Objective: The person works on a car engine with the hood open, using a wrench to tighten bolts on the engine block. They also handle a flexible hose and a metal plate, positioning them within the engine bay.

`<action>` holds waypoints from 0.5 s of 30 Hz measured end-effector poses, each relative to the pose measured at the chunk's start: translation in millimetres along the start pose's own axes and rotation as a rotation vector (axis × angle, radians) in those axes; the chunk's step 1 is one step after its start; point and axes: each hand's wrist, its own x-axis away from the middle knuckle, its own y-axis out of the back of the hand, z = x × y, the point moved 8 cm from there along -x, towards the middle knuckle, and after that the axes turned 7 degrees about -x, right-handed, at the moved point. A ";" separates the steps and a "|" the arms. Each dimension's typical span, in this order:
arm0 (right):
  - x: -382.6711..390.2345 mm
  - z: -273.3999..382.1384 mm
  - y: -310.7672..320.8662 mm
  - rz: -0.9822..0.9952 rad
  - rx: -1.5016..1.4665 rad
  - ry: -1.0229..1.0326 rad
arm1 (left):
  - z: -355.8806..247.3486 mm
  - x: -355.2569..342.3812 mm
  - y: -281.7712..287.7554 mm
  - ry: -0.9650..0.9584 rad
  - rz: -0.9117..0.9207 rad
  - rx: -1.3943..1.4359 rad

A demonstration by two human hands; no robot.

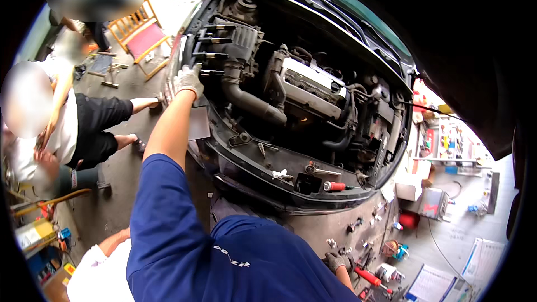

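Observation:
My left hand [188,82], in a pale work glove, lies with its fingers stretched out on the left front edge of a car's open engine bay. Beside its fingertips is the nearest of several slim black rod-like parts [211,56], laid in a row next to the air filter housing [244,40]. A wide black hose [249,100] runs from there toward the engine [313,86] with its silver cover. Low on the right, my gloved right hand [337,262] has its fingers curled at a dark part among scattered tools; what it grips is hidden.
A ratchet [324,170] and a red-handled screwdriver [335,186] lie on the car's front panel. On the left sits a person in black shorts [98,128], near a wooden chair [144,39]. A red-handled tool [372,279] lies right of my right hand. The raised hood [464,61] hangs at upper right.

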 end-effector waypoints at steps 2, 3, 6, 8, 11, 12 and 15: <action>32.2 -2.1 -23.7 -0.013 0.102 0.044 | 7.0 -15.1 3.1 0.002 -0.026 0.005; 44.9 -4.0 -27.9 -0.030 0.064 0.025 | 6.8 -19.4 -4.1 -0.016 -0.036 0.001; 59.5 -11.2 -44.0 -0.029 -0.006 0.029 | 24.6 -46.4 -23.3 -0.022 -0.099 -0.039; 77.8 -16.2 -47.1 -0.061 0.022 0.030 | 17.2 -44.4 -36.1 -0.083 -0.089 -0.031; 75.7 -9.7 -61.9 -0.034 0.005 0.042 | 46.5 -60.7 -40.3 -0.095 -0.263 0.156; 77.5 -11.6 -61.4 -0.047 0.006 0.042 | 42.2 -60.9 -34.2 -0.133 -0.284 0.196; 79.2 -5.2 -68.5 -0.041 0.057 0.068 | 40.1 -54.8 -20.8 -0.147 -0.315 0.255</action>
